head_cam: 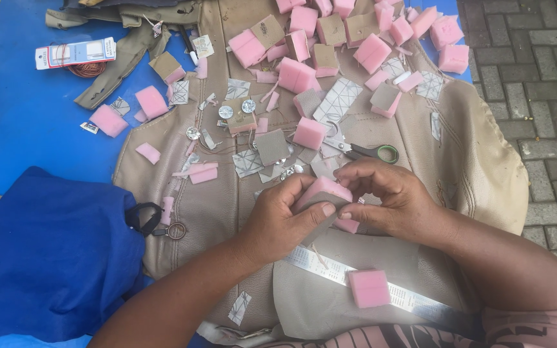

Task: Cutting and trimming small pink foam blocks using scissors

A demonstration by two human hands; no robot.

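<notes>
Both my hands meet over a beige leather sheet (485, 161). My left hand (278, 219) pinches a pink foam block (325, 191) with a grey-brown backing between thumb and fingers. My right hand (388, 196) grips the same block from the right side, fingers curled on its edge. Another pink foam block (369, 287) lies on a metal ruler (330, 267) just below my hands. Green-handled scissors (372, 152) rest right above my right hand.
Several pink foam blocks, brown leather squares and patterned paper scraps (336, 100) are scattered over the sheet. A blue bag (59, 251) lies at the left on a blue table (20, 122). A small card packet (75, 53) sits top left. Paved ground (549, 96) is at the right.
</notes>
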